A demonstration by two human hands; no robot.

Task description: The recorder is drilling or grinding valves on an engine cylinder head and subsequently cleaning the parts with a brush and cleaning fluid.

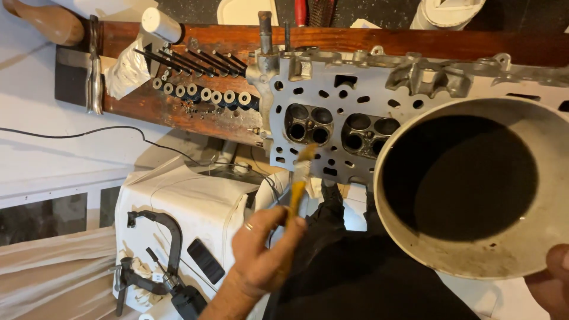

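My left hand [261,255] grips a paint brush [298,181] by its orange handle. The bristles point up at the lower edge of a grey metal cylinder head [355,89], just below its left combustion chamber. My right hand [554,281] shows only at the lower right corner, holding a round white container [474,264] up close to the camera. The container is filled with dark liquid and covers the right part of the cylinder head.
A wooden board [178,109] carries a row of black valves [195,59] and round rings [201,93]. Pliers [93,71] lie at its left end. Below sit a cloth-covered white box [189,207], a black clamp tool [163,249] and a black cable [89,131].
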